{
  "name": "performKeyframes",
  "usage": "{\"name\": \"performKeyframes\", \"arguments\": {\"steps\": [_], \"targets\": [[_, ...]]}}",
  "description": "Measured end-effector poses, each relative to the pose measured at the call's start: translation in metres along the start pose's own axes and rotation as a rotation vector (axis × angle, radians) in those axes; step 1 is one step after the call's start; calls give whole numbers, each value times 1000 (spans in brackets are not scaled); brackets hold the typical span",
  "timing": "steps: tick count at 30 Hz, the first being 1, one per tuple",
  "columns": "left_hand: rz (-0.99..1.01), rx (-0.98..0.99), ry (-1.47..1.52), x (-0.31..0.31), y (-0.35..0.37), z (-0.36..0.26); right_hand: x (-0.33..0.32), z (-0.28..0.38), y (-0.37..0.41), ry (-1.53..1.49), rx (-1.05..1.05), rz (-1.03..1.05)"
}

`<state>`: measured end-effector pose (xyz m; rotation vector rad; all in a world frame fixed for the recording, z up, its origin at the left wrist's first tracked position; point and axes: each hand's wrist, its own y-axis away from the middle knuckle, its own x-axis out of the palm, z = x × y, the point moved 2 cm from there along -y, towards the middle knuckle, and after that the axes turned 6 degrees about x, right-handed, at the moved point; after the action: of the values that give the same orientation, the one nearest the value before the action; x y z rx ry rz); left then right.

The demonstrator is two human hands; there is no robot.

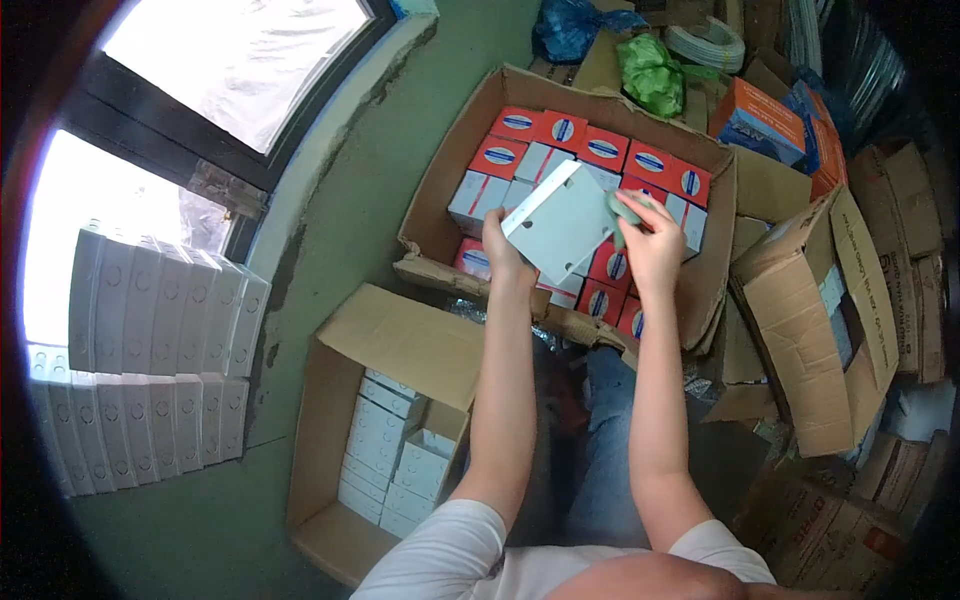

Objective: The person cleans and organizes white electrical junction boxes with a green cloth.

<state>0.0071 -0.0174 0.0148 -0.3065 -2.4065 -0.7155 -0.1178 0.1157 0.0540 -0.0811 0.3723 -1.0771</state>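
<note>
My left hand (504, 250) grips a white square plastic box (562, 232) by its left side. The box is tilted, its flat face with a few dark holes turned up toward me. At its right edge, my right hand (656, 248) pinches a pale green cloth (622, 208) against or very near the box; the exact contact is hidden by the fingers. Below both hands stands an open cardboard carton (420, 225) holding rows of small red-and-white boxes (603, 148) with blue oval labels.
Another open carton (325, 400), with white plastic boxes (385, 430) stacked inside, stands at lower left. More white boxes (155, 310) are lined up in two rows by the window. Right, there are cardboard cartons (800, 340), a green plastic bag (652, 75) and a white cable coil (706, 45).
</note>
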Motion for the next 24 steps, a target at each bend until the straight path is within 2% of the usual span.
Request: {"name": "performKeyframes", "arguments": {"steps": [2,4,6,10,12,15,16,18,21,24], "targets": [[22,28,-28,0,-1,7,11,15,7,-5,-59,-5],[31,45,-65,-7,-17,21,17,21,14,15,2,293],[20,39,-47,-11,-14,21,17,17,14,17,-20,440],[60,11,-103,-1,-6,11,4,0,-6,136,-100,-75],[69,10,-207,3,-7,20,9,3,0,223,-223,-108],[75,-12,-167,0,-7,25,26,15,18,115,-281,31],[79,-16,-154,1,-8,26,30,19,23,26,-151,208],[26,3,-144,-1,-9,20,31,11,24,104,-79,310],[56,-15,-168,3,-2,13,24,1,10,208,-132,-29],[61,-70,-140,4,-13,40,33,13,15,40,-211,-71]]}}
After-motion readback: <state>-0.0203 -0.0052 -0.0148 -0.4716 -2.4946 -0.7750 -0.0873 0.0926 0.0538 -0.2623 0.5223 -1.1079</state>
